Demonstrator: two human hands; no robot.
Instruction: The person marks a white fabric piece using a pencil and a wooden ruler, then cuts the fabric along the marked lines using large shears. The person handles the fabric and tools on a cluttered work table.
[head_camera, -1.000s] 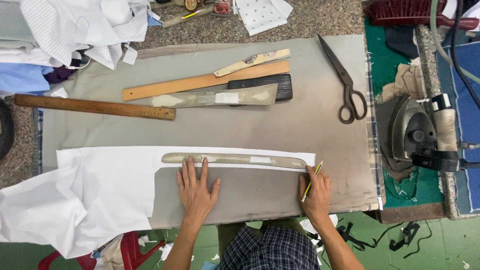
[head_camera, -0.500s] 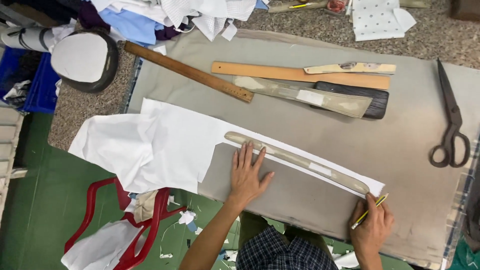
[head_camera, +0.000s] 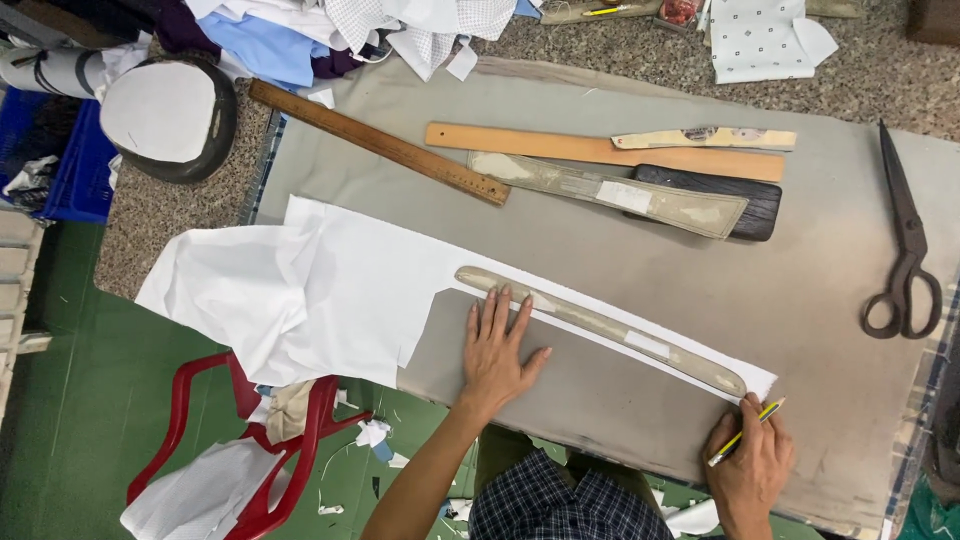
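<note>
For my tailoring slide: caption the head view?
Left hand steadies a curved template on white fabric; right hand holds a pencil.

Long brown wooden ruler (head_camera: 380, 143) lies diagonally upper left. Orange wooden strip (head_camera: 560, 149) and black wooden block (head_camera: 745, 195) sit mid-table, dark metal scissors (head_camera: 905, 240) far right. Red plastic chair (head_camera: 250, 450) on green floor (head_camera: 80, 400) below.

A speckled stone worktable (head_camera: 170, 215) carries a grey-beige padded cloth mat (head_camera: 560, 400). On the mat lie a long brown wooden ruler (head_camera: 380, 143), a pale orange wooden slat (head_camera: 560, 148), a black wooden block (head_camera: 755, 200), dark metal tailor's scissors (head_camera: 905, 245) and a white fabric piece (head_camera: 330, 285). Heaped white and blue garments (head_camera: 300, 35) rest at the table's far edge.
</note>
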